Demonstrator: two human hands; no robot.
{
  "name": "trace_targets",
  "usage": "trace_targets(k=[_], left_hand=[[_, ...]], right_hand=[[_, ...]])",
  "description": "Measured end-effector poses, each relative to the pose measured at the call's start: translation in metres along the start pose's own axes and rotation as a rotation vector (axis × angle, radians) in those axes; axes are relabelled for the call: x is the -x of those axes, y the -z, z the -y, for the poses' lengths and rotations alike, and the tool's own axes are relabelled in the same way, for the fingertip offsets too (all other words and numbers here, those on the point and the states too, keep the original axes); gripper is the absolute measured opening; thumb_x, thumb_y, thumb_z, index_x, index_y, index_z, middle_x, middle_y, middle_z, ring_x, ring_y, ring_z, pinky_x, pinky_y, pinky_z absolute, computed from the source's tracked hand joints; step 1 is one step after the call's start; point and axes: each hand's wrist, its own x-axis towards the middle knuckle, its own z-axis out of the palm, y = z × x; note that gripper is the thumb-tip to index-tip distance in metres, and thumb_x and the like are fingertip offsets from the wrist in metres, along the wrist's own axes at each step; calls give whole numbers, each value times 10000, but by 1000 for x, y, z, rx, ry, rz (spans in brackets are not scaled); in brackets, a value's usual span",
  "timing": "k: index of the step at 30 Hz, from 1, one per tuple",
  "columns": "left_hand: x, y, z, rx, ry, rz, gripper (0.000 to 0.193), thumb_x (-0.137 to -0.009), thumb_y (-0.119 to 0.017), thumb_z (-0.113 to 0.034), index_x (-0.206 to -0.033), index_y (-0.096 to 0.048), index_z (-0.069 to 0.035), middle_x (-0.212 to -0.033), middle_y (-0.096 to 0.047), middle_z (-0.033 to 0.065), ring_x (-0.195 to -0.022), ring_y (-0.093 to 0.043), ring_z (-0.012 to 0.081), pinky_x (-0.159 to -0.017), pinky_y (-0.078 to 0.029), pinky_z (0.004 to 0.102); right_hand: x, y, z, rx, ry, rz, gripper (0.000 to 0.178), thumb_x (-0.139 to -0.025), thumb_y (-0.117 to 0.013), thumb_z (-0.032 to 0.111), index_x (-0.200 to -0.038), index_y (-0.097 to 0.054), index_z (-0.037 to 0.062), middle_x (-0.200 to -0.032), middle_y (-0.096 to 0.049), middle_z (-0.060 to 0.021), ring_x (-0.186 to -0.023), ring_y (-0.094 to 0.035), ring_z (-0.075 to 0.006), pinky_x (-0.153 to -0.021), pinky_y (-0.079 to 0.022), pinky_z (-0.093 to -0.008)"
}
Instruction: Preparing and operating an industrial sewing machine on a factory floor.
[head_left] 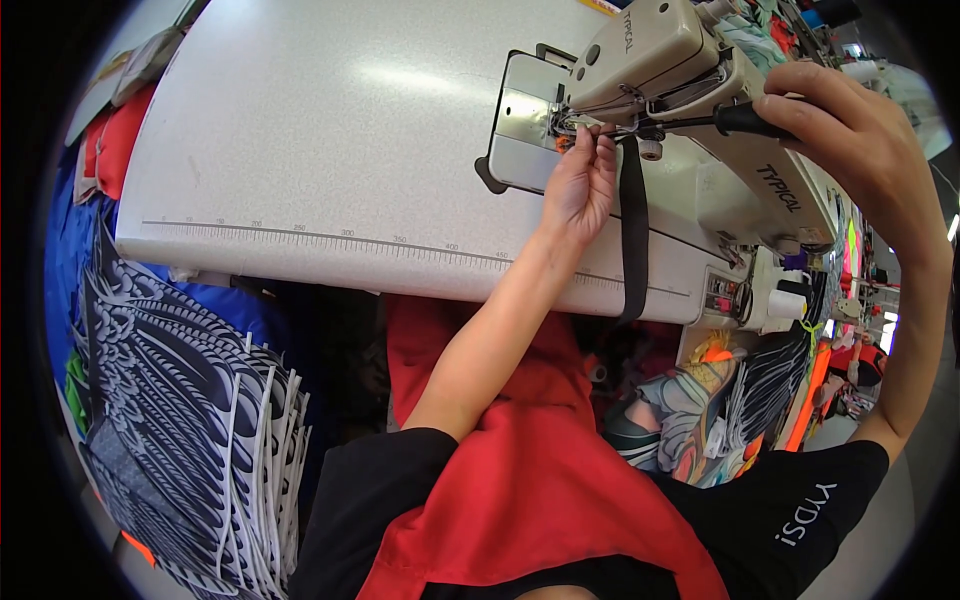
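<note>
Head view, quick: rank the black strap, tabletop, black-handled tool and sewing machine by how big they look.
1. Tabletop
2. Sewing machine
3. Black strap
4. Black-handled tool, judged by its visible part; the right hand covers some of the handle.

A pale, finely speckled surface (330, 150) spreads from the upper left of the frame across to the right of centre, its left end rounded and its near edge bowed by the lens. A printed ruler scale (340, 237) runs along that near edge. At the upper right stands a cream sewing machine (640, 50), and beneath its head a shiny metal plate (525, 110) is set into the top, with a small black tab (490, 175) at its lower left corner. A black strap (634, 230) crosses the near edge right of centre and hangs over it.
</note>
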Motion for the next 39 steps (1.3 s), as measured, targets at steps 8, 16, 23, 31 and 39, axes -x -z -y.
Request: trace_targets(k=[8, 16, 23, 31, 39], left_hand=[[0, -1, 0, -44, 63, -32, 227, -850, -509, -198, -933, -488, 12, -836, -540, 88, -700, -545, 122, -629, -515, 173], [1, -1, -1, -22, 46, -38, 222, -862, -496, -173, -959, -477, 26, -864, -542, 97, -708, -544, 126, -646, -518, 182], [1, -5, 0, -13, -2, 19, 183, -877, -471, -113, -967, -473, 47, -904, -548, 122, -738, -546, 142, -683, -517, 190], [1, -5, 1, -78, -23, -25, 211, -865, -489, -165, -951, -477, 27, -857, -536, 101, -717, -545, 131, -646, -518, 172], [-3, -3, 0, -115, 48, -42, 239, -845, -511, -219, -916, -483, 7, -810, -518, 82, -706, -545, 112, -613, -513, 159]], right_hand=[[11, -10, -11, -313, -251, 50, 342, -660, -665, 85, -969, -539, 9, -883, -570, -113, -769, -559, -269, -666, -447, -320], [1, -13, 4, -351, -300, -61, 328, -657, -670, 82, -956, -550, 22, -894, -573, -105, -762, -560, -263, -660, -443, -325], [-1, -3, 6, -235, -251, -38, 323, -646, -677, 78, -943, -558, 32, -902, -572, -99, -755, -560, -261, -656, -441, -327], [-1, -12, 0, -181, -266, 53, 343, -616, -690, 78, -931, -563, 28, -897, -573, -94, -759, -564, -263, -693, -445, -319], [-1, -7, -5, -213, -95, 24, 334, -643, -651, 33, -966, -566, 38, -909, -559, -80, -774, -573, -232, -652, -459, -305]])
